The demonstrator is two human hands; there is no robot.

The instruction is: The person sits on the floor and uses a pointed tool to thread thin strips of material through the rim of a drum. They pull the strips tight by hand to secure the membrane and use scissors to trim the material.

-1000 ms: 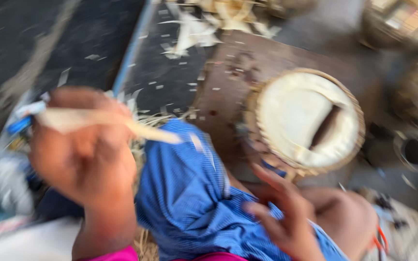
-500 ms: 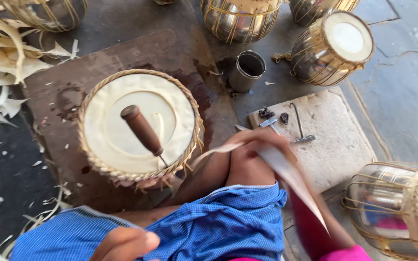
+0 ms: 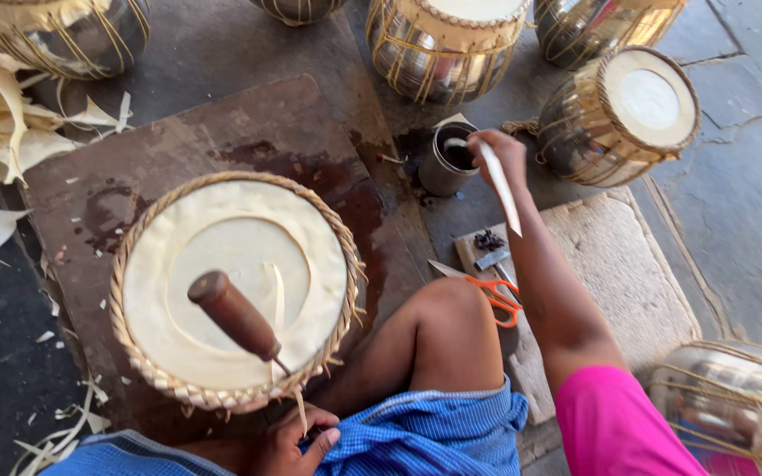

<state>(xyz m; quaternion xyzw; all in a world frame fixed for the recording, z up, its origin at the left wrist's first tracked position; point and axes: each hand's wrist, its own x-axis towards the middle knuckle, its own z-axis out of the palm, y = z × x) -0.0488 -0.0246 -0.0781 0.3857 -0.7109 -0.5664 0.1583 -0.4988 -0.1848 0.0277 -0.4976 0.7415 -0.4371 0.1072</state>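
Observation:
A round drum (image 3: 235,282) with a pale skin head and a braided rim stands on a dark board (image 3: 249,141) in front of my knees. A wooden-handled awl (image 3: 235,316) sticks up from its near rim. My left hand (image 3: 297,441) rests low by the drum's near edge, pinching a thin pale strip end. My right hand (image 3: 500,154) reaches forward over a small metal cup (image 3: 447,159), holding a long pale strip (image 3: 500,185) whose end dips into the cup.
Orange-handled scissors (image 3: 487,291) and small tools lie on a stone slab (image 3: 610,264) at right. Several metal-bodied drums (image 3: 619,115) stand along the far side and at lower right. Pale hide scraps (image 3: 2,150) pile at left.
My right hand has carried the pale strip from near my knee forward to the metal cup. The view has tilted, so the drum sits lower and larger.

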